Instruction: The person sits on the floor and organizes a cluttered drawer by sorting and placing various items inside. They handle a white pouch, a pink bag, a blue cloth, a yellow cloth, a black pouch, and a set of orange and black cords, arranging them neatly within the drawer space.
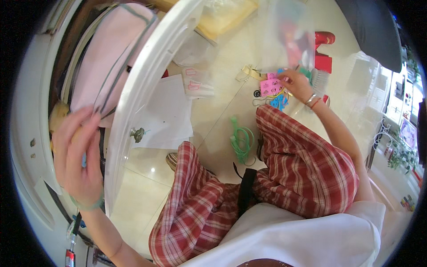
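On the left, a pink fabric pouch (111, 58) with grey-green piping stands in an open drawer. My left hand (82, 155) is at its lower end, blurred, fingertips pinched at the pouch's edge. Something yellow and something blue show behind those fingers. My right hand (296, 85) is over small items on the floor, thumb and forefinger closed at the edge of a pink printed card (270, 88). Close to it lie blue cut-out pieces (279, 103), a black coil (257, 93) and a beige tag-like piece (250, 73).
The white drawer front (147, 66) with a dark knob (137, 134) curves between my hands. White paper sheets (167, 111), a bag with pink clips (195, 84) and a green cable (241, 142) lie on the tiles. Beyond are a clear bag (284, 38) and a yellow envelope (227, 18).
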Tool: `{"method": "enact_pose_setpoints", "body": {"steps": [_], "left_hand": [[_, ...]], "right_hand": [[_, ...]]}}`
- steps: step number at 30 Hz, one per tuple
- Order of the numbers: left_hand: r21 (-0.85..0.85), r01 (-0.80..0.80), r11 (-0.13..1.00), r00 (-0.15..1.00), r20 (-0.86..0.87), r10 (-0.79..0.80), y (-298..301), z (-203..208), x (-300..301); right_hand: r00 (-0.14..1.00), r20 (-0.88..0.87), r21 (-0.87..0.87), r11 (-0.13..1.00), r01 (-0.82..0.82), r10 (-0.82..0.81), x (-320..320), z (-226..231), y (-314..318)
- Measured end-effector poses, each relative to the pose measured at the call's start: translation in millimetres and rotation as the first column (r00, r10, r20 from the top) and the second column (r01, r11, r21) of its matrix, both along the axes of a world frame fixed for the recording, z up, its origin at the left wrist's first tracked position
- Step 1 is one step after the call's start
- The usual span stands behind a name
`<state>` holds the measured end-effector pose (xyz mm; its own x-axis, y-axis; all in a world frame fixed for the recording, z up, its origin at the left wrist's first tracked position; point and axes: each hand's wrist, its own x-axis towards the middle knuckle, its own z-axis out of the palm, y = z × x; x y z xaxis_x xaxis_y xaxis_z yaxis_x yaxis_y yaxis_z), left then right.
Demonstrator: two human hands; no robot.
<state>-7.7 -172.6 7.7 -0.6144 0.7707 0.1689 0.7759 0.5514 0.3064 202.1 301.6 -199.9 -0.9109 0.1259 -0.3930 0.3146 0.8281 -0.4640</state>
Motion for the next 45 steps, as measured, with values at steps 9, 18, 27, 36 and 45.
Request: {"method": "enact_pose_setpoints", "body": {"steps": [9, 18, 27, 36, 45], "left_hand": [[0.29, 0.061, 0.955, 0.807, 0.548, -0.218, 97, -47, 59], [0.01, -0.45, 0.893, -0.206, 0.972, -0.115, 170, -140, 101], [-0.32, -0.645, 0.694, -0.538, 0.835, -0.115, 167, -167, 133], [-0.267, -0.649, 0.712, -0.486, 0.866, -0.119, 169, -161, 132], [-0.378, -0.632, 0.676, -0.601, 0.79, -0.12, 184, -158, 141]], "right_hand": [[0.927, -0.165, 0.243, 0.925, -0.293, 0.337, 1, 5, -19], [0.813, 0.254, -0.73, 0.447, 0.517, -0.524, -24, 79, -35], [0.969, -0.226, -0.362, 0.915, -0.176, 0.097, 9, -16, -75], [0.953, -0.299, 0.316, 0.937, 0.153, -0.054, 22, -13, 2], [0.941, -0.265, 0.306, 0.944, -0.127, 0.212, -18, -29, -51]]}}
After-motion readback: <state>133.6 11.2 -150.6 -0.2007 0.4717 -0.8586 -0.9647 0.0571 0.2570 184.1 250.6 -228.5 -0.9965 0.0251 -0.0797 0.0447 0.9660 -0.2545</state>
